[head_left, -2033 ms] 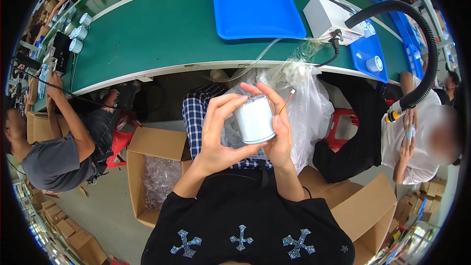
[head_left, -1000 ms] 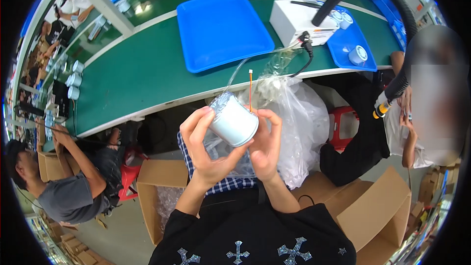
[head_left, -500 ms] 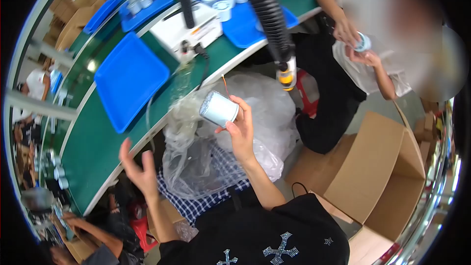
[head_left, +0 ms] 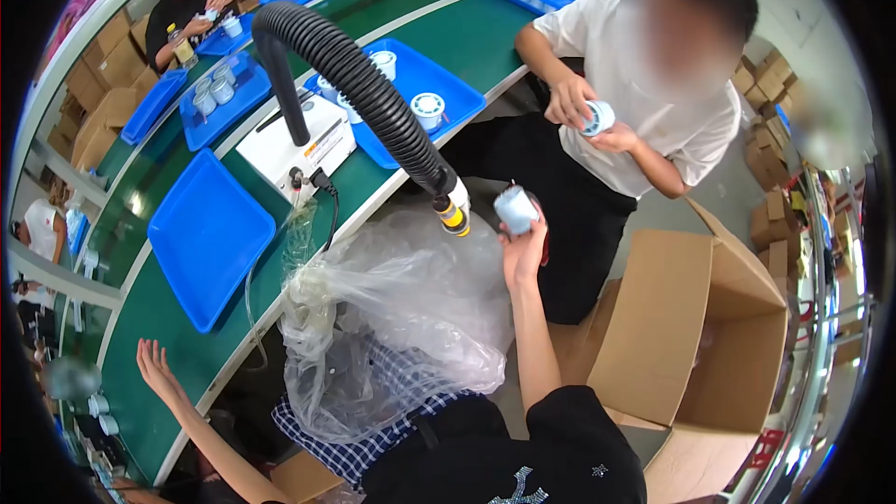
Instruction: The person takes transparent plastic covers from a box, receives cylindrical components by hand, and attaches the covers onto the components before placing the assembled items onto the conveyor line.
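My right hand is raised and closed around a pale blue-white cylinder, which looks like a small cup-shaped housing slightly blurred by motion. It is held just to the right of the yellow-ringed nozzle of a black corrugated hose, apart from it. Out to the left, my left hand hangs over the green table with its fingers stretched and nothing in them. An unfilled blue tray lies on the table beyond that hand. Clear plastic bagging covers the space before my lap.
A white box-shaped device with cables stands at the hose. Another blue tray carries several white cylinders. At right a co-worker handles a similar cylinder. An open cardboard box stands beside me.
My right hand has carried the cylinder to the right and turned it more upright. My left hand has swung outward to the left, away from it. The camera view has shifted too.
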`<action>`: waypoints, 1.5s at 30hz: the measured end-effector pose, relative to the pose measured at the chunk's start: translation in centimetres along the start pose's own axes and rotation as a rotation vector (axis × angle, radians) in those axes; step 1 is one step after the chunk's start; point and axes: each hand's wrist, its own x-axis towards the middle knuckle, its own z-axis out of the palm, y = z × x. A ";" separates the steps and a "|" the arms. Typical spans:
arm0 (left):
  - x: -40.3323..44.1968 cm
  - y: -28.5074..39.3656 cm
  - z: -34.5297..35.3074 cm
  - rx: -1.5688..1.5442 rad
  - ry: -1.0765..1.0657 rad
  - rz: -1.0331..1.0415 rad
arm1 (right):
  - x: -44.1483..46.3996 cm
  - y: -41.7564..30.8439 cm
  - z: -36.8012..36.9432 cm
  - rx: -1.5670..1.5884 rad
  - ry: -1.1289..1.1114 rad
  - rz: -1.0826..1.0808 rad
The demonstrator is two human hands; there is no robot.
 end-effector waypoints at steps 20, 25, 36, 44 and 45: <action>-2.4 -4.6 3.4 0.073 0.129 0.146 | 8.6 -9.8 8.2 -0.358 -0.261 0.218; -2.3 -4.9 3.5 0.080 0.114 0.183 | 7.8 -9.9 6.7 -0.187 -0.270 0.299; -2.4 -5.1 3.7 0.003 0.135 0.163 | 7.8 -8.8 8.2 0.002 -0.271 0.296; -2.8 -4.1 4.2 0.000 0.128 0.137 | 6.1 -8.7 10.3 0.066 -0.299 0.233; -2.8 -4.1 4.2 -0.022 0.132 0.137 | 6.2 -8.7 10.3 0.064 -0.303 0.243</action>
